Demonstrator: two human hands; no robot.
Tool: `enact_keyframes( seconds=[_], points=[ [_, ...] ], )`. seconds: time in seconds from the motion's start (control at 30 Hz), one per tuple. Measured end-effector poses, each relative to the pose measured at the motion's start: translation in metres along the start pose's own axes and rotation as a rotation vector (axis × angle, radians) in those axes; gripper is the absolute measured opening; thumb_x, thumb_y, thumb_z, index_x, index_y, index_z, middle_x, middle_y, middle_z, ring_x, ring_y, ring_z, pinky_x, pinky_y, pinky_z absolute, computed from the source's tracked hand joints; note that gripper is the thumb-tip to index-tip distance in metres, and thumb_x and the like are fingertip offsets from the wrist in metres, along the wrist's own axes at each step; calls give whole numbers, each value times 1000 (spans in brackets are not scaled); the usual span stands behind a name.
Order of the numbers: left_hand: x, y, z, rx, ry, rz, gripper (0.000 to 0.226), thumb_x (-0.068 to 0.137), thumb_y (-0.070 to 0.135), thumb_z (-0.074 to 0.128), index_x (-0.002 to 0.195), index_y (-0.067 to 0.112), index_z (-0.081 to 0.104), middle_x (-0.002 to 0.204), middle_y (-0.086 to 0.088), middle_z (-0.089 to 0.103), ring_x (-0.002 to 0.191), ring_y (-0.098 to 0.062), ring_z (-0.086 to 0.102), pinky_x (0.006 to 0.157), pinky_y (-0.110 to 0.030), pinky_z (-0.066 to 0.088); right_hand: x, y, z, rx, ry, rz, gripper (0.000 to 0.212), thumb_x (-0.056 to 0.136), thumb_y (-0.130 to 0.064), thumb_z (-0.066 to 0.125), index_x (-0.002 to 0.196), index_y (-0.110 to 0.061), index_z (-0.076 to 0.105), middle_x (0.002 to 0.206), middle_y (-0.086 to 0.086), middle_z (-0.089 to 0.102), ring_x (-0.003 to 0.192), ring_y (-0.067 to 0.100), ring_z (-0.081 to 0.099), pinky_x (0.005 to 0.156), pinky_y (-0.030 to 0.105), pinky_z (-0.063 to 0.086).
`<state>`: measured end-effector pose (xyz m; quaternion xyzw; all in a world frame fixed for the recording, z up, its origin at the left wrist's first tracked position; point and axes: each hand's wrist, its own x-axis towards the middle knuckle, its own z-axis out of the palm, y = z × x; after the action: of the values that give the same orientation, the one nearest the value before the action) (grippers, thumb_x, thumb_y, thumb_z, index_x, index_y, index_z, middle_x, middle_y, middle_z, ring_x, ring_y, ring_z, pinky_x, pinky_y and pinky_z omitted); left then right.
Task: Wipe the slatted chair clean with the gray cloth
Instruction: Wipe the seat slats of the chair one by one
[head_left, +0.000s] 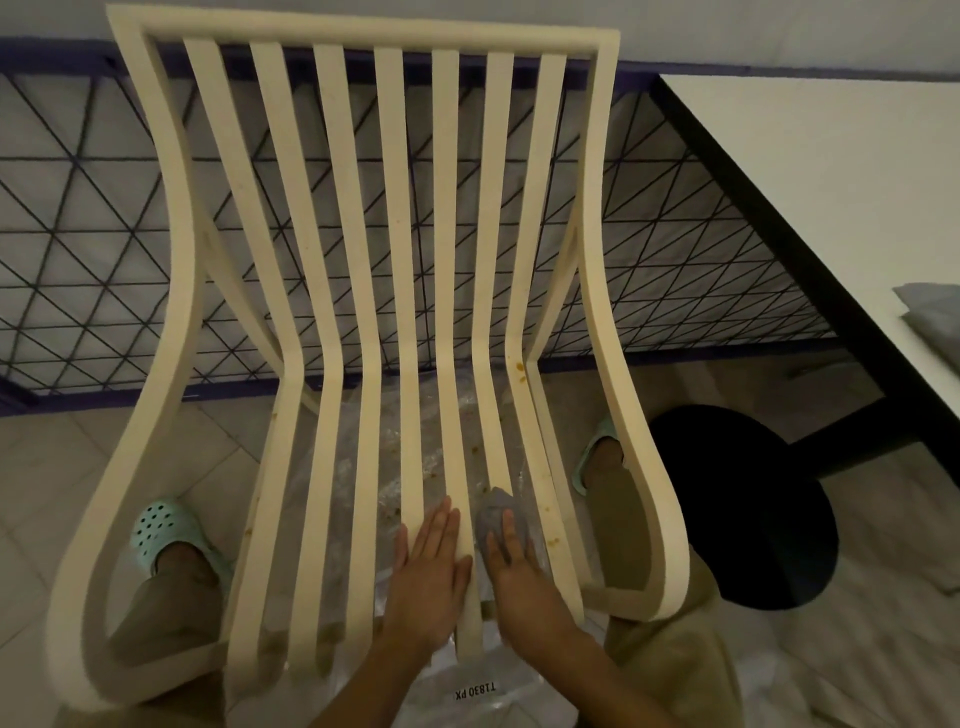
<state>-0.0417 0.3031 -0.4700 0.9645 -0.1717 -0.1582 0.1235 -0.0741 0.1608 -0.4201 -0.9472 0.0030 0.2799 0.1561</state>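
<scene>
While left hand (431, 566) lies flat on the chair (358, 36) seat and right hand (514, 556) presses gray cloth (496, 512) beside it, cloth may slip between slats (413, 441).

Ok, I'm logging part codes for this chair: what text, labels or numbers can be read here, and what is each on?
"T1830 PX": printed upside down to the camera, on the plastic sheet under the front edge of the chair.
No other writing shows on the chair, the gray cloth or the table.
</scene>
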Motion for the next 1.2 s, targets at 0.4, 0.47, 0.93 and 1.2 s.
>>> enact_keyframes(
  seconds=[0.4, 0.47, 0.93, 1.2],
  points=[
    [94, -19, -17, -52, 90, 75, 65, 95, 46, 7, 154, 20, 16, 162, 6, 0, 149, -10, 3, 120, -36, -3, 105, 6, -44, -53, 73, 52, 71, 100, -6, 37, 155, -9, -7, 159, 16, -25, 149, 41, -7, 119, 41, 23],
    [101, -20, -17, -46, 111, 67, 60, 99, 43, 13, 153, 19, 21, 162, 5, 6, 148, -11, 8, 120, -37, 1, 128, 6, -55, -89, 84, 53, 73, 100, -10, 42, 155, -8, -6, 159, 18, -24, 149, 41, -7, 121, 41, 17],
    [101, -20, -18, -29, 102, 57, 56, 103, 41, 15, 155, 18, 9, 162, 4, -3, 149, -11, -3, 119, -35, -8, 230, 12, -103, -32, 159, 81, 73, 98, -2, 44, 157, -13, 3, 162, 13, -18, 148, 43, 5, 116, 47, 28],
    [88, -14, -22, -14, 75, 42, 60, 100, 41, 7, 155, 16, 9, 162, 3, -2, 149, -13, 2, 120, -37, -5, 169, 10, -74, -9, 165, 49, 76, 95, 2, 42, 156, -11, -1, 161, 15, -20, 145, 39, 22, 103, 39, 44]
  ],
)
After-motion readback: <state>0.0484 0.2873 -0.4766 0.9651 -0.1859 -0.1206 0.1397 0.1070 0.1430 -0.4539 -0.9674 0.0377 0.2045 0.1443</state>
